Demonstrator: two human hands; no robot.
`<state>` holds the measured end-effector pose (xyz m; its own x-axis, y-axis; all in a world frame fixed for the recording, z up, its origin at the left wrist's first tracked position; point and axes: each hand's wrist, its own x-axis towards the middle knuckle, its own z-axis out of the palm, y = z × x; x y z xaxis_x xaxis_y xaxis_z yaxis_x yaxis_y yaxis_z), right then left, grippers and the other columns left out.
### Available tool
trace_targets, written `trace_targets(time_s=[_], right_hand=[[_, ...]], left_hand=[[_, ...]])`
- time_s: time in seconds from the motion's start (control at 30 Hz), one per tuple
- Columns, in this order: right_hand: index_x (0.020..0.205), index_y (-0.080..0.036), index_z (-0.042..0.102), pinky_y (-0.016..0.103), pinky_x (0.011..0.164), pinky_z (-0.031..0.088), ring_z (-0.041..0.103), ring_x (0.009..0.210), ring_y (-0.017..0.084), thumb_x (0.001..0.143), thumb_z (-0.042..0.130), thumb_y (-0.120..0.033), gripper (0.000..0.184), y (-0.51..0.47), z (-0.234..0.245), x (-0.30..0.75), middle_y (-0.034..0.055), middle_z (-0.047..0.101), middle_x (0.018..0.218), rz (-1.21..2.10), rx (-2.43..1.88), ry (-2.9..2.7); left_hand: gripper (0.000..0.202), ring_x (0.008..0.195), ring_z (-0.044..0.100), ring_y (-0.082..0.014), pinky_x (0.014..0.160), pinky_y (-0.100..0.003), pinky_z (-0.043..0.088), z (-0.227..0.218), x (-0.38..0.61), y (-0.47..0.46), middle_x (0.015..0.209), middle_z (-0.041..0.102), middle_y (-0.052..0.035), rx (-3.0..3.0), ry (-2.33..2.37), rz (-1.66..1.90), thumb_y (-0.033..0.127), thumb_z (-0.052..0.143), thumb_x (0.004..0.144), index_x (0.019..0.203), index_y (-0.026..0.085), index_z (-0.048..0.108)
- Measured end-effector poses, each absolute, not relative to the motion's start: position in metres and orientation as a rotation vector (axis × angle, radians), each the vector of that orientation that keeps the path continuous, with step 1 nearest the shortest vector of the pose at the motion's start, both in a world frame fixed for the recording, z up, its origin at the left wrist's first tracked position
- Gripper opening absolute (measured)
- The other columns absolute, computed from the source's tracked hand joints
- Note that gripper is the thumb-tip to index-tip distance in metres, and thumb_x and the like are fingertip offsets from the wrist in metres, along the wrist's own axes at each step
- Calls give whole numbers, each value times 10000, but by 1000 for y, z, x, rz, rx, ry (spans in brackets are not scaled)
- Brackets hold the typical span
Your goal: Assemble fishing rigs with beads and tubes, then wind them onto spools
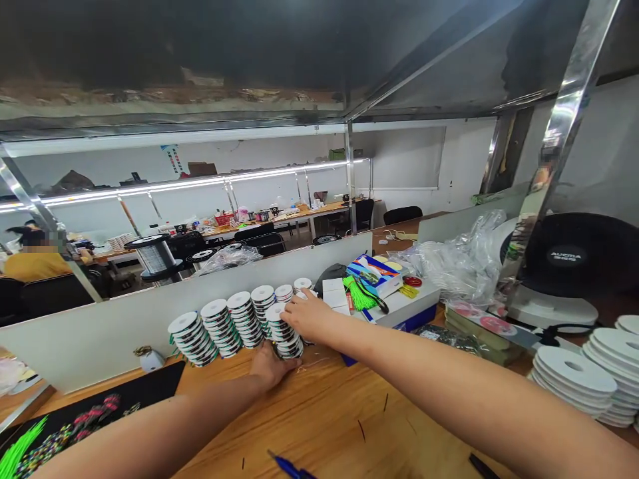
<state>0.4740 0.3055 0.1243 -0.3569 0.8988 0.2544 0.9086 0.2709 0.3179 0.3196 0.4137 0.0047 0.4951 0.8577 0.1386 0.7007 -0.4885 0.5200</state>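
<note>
A stack of white spools (276, 313) wound with dark and green line stands upright on the wooden table, in front of a row of similar spool stacks (214, 326). My left hand (270, 367) is closed around the foot of this front stack. Higher up, my right hand (304, 314) curls its fingers over the stack's upper right side. Some fingers of both hands are hidden by the spools and by the hands themselves.
At the right lie a box with a colourful lid (377, 274), bright green cords (358, 293) and clear plastic bags (452, 256). White empty spools (574, 372) are piled at the right edge. A black mat (154, 386) and a blue pointed tool (287, 464) lie nearer. A white partition (124, 332) stands behind.
</note>
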Motion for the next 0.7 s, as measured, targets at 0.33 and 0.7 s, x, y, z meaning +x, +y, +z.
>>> trace_targets(time_s=[0.33,0.7], right_hand=[[1155,-141,614,525,1069,364,550,1206,276,978,497,-151,212,308,128,477,111,688,1188,-632,-1797,-2492],[1166,-146,608,494,996,431,563,1160,291,951,528,-148,229,244,155,492,152,641,1224,-664,-1886,-2288]], left_hand=[[253,1002,661,-236,914,-455,527,21,329,424,1094,695,-67,2485,1142,319,271,722,847,1053,140,658],[382,945,711,-337,861,-437,551,100,282,412,970,772,-137,2408,1159,411,405,750,577,885,191,675]])
